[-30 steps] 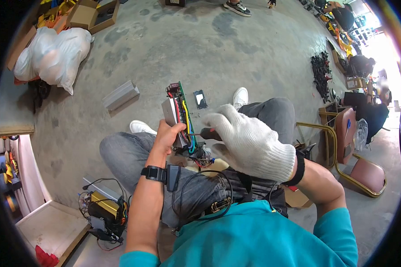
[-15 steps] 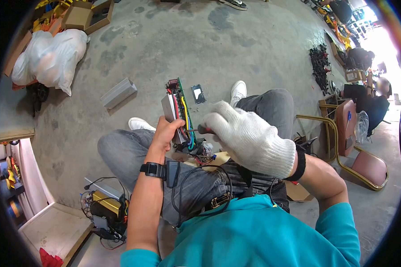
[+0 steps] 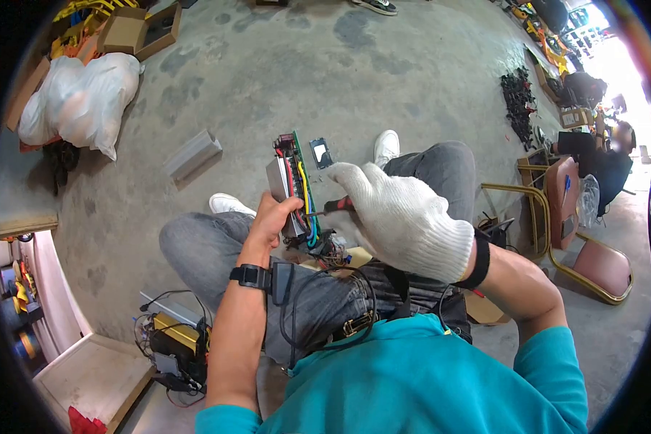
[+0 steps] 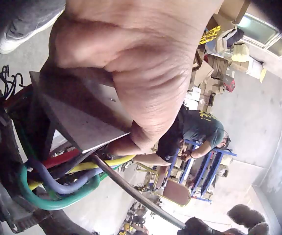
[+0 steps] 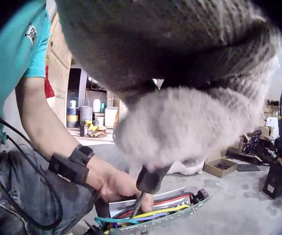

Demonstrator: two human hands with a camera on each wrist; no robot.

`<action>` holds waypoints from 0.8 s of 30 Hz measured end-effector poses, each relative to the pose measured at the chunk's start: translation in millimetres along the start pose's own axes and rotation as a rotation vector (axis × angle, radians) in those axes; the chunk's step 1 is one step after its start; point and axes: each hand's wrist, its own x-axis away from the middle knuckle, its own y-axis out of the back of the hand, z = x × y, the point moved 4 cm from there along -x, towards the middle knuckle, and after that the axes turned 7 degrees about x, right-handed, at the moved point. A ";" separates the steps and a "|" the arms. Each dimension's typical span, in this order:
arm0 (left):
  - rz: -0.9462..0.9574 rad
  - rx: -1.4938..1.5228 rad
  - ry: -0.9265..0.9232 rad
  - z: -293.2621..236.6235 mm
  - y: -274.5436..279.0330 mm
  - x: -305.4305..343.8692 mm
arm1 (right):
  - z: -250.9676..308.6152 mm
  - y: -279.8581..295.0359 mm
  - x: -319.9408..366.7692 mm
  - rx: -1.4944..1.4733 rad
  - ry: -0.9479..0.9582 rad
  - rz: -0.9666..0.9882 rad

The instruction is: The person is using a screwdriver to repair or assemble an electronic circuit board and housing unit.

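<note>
The bare left hand (image 3: 271,220) grips a metal-sided circuit assembly (image 3: 288,170) with red, yellow and blue wires, held above the lap. In the white-gloved right hand (image 3: 405,217) is a screwdriver (image 3: 338,205), its handle pinched by the fingers. The shaft (image 4: 136,191) enters among the wires beside the metal plate (image 4: 82,110) in the left wrist view; its tip is hidden. Seen from the right wrist, the dark handle (image 5: 150,179) points down at the green board's wires (image 5: 160,211), with the left hand (image 5: 121,187) behind.
A grey metal channel (image 3: 194,158) and a small black part (image 3: 321,153) lie on the floor. White bags (image 3: 87,101) are at the left, an electronics unit (image 3: 173,336) beside the left leg, and a chair (image 3: 564,202) at the right. Other people are at the far right.
The gloved hand shifts slightly around the screwdriver, whose red-and-black handle shows more than half a second ago. The left hand keeps its grip on the assembly.
</note>
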 end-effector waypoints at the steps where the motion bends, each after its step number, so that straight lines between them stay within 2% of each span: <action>1: 0.006 -0.006 0.015 -0.5 -0.3 1.2 | 0.5 3.8 2.8 -0.041 0.107 -0.109; 2: 0.012 -0.010 0.033 -0.6 0.0 2.9 | 2.2 7.2 5.2 -0.083 0.214 -0.216; 6: -0.065 -0.011 0.061 3.7 1.6 2.5 | 3.0 1.2 -0.5 -0.005 0.355 -0.182; 8: -0.031 -0.015 0.058 -0.4 -1.0 4.6 | 2.3 3.3 -3.5 -0.015 -0.041 0.096; 9: -0.028 -0.017 0.058 2.3 1.2 2.2 | 1.6 3.4 -2.9 -0.017 -0.044 0.094; 11: -0.011 -0.021 0.053 8.7 3.8 -3.3 | -0.7 6.4 -0.2 -0.017 0.062 -0.044; 12: -0.010 -0.024 0.057 9.2 4.0 -2.2 | -6.1 -1.1 -1.3 -0.021 0.059 -0.042; 14: -0.019 -0.028 0.082 6.9 3.2 -0.5 | -5.1 -0.9 -1.5 -0.122 0.419 -0.408; 15: -0.019 -0.026 0.082 6.1 2.5 0.0 | -5.1 -0.3 -0.8 -0.121 0.420 -0.406; 17: 0.050 0.012 0.006 1.6 -1.7 1.2 | -3.8 -4.5 -2.4 -0.060 0.346 -0.198; 18: 0.049 0.014 0.005 -0.3 -2.7 2.9 | 1.5 -0.1 -1.5 -0.059 0.348 -0.197; 20: 0.014 -0.016 0.039 -3.1 -3.8 6.0 | -0.1 0.0 -2.8 0.002 -0.035 0.071; 24: 0.024 0.039 0.007 10.4 0.6 -1.5 | -1.1 3.5 -0.5 -0.063 -0.026 0.101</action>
